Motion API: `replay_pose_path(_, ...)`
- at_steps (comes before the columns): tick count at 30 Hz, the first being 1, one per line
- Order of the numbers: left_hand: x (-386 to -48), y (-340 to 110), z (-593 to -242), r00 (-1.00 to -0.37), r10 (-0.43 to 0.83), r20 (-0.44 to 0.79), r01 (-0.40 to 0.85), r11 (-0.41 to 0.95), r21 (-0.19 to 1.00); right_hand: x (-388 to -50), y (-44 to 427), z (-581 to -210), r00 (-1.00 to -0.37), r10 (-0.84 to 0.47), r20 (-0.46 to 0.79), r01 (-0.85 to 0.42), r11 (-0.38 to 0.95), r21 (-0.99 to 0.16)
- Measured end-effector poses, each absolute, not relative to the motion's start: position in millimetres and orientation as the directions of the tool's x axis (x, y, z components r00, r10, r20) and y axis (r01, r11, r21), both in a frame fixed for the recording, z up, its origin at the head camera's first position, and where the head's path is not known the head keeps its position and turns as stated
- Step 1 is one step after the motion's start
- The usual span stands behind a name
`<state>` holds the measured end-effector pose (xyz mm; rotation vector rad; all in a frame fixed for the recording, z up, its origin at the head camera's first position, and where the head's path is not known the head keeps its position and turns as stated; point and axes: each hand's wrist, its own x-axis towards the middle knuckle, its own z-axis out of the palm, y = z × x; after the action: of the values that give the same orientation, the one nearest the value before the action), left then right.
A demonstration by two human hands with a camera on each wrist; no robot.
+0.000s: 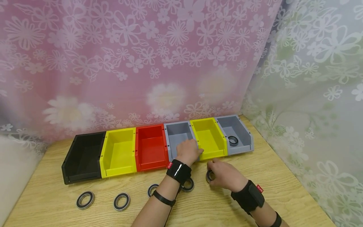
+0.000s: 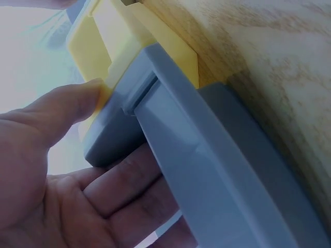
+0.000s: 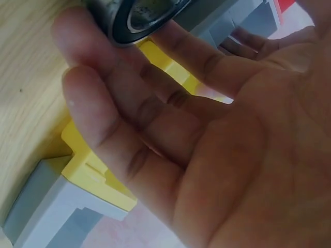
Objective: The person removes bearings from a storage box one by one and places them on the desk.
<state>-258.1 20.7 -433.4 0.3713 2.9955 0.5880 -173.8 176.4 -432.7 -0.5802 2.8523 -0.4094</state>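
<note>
My left hand (image 1: pixel 187 152) grips the side walls where the middle grey bin (image 1: pixel 178 129) meets the yellow bin (image 1: pixel 208 135) to its right. In the left wrist view, the thumb presses the yellow side while the other fingers curl inside the grey bin (image 2: pixel 181 150). Just in front of the yellow bin, my right hand (image 1: pixel 227 175) pinches a ball bearing (image 1: pixel 208 176) close to the tabletop. The right wrist view shows part of this dark-sealed metal bearing (image 3: pixel 121 32) at the fingertips; the rest is cut off.
Left of the grey bin stand a red bin (image 1: pixel 151 146), another yellow bin (image 1: pixel 119 154) and a black bin (image 1: pixel 85 154). A bearing (image 1: pixel 233 144) leans in the far-right grey bin (image 1: pixel 250 147). Several bearings lie in front, including one (image 1: pixel 80 203) at left and one (image 1: pixel 189 190) beside my left wrist.
</note>
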Motion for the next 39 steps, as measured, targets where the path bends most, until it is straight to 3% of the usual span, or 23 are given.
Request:
replay_pose_path(31, -257, 20, -433, -0.967, 0.253, -0.021, 0.223, 0.887, 0.404, -168, 167, -433, -0.922, -0.337, -0.193, -0.279, 0.92, -0.275)
replay_pose_path(39, -256, 21, -432, -0.969, 0.245, -0.024, 0.216, 0.893, 0.394, -175, 169, -420, -0.908, -0.396, -0.138, -0.348, 0.895, -0.278)
